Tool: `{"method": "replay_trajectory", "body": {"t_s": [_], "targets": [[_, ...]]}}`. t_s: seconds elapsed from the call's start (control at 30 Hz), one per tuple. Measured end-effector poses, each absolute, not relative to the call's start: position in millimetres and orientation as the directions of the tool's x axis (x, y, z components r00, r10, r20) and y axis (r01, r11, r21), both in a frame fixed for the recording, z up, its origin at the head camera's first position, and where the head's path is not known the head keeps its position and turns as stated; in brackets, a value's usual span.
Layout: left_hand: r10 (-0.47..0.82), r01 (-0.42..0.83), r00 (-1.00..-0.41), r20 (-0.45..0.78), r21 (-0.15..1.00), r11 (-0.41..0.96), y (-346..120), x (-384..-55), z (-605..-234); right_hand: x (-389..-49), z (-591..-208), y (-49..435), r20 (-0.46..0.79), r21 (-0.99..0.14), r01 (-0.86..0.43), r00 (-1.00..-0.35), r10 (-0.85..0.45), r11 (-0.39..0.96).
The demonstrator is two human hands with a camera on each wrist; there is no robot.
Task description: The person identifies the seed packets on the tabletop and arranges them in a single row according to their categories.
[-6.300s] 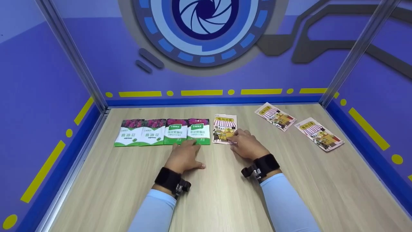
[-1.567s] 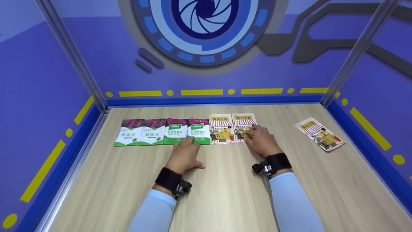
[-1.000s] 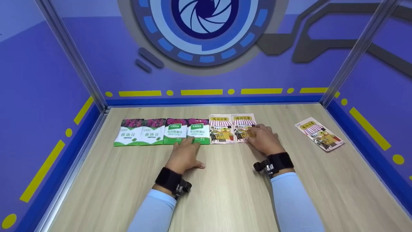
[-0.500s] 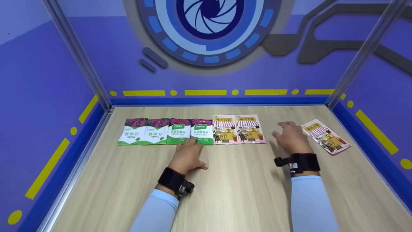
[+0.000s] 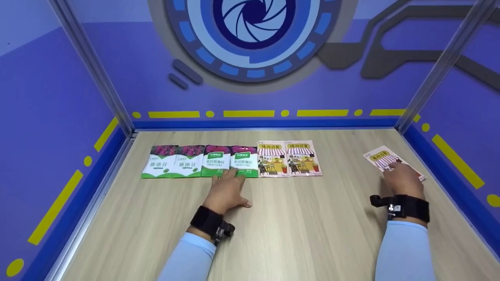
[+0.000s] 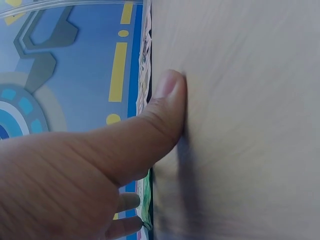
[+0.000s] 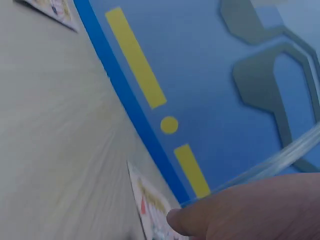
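Note:
Seed packets lie side by side in a row near the back of the table. On the left are two white-and-green packets [image 5: 158, 162], followed by two green-topped ones marked IMPATIENS [image 5: 243, 162]. Two pink packets with a striped awning picture [image 5: 301, 158] end the row. My left hand [image 5: 226, 191] rests with its fingertips on the lower edges of the IMPATIENS packets, thumb spread out over the wood. Far right, a third pink packet [image 5: 377, 155] lies slanted; my right hand [image 5: 405, 180] is over its lower part, fingers and thumb at its surface, hiding much of it.
The wooden table [image 5: 273, 234] is bounded by a blue back wall [image 5: 250, 99] with yellow dashes and by blue side walls. Metal corner posts [image 5: 433, 70] stand at the back left and right. Both wrists wear black camera straps [image 5: 408, 208].
One pink packet was brought from the back right into the row, and the pink ones were set side by side. My right hand then moved right to the slanted packet; the left stayed.

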State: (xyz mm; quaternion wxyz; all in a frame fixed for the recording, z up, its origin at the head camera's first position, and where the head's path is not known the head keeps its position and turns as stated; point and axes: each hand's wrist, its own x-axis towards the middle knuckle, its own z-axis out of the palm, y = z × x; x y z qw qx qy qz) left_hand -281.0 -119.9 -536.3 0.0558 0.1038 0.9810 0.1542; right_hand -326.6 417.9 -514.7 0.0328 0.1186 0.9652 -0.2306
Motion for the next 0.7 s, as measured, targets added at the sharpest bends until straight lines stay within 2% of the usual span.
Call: {"method": "replay_trajectory", "body": {"t_s": [0.13, 0.27, 0.7], "targets": [[0.216, 0.183, -0.974, -0.073, 0.313, 0.932, -120, -280, -536, -326, -521, 424, -0.208, -0.395, 0.316, -0.945, 0.251, 0.863], [0.207, 0.174, -0.975, -0.079, 0.310, 0.935, -119, -279, -537, -329, -523, 419, -0.237, -0.369, 0.335, -0.936, 0.260, 0.867], [0.208, 0.172, -0.974, -0.089, 0.309, 0.935, -120, -279, -536, -339, -533, 399, -0.179, -0.425, 0.169, -0.979, 0.100, 0.889]]}}
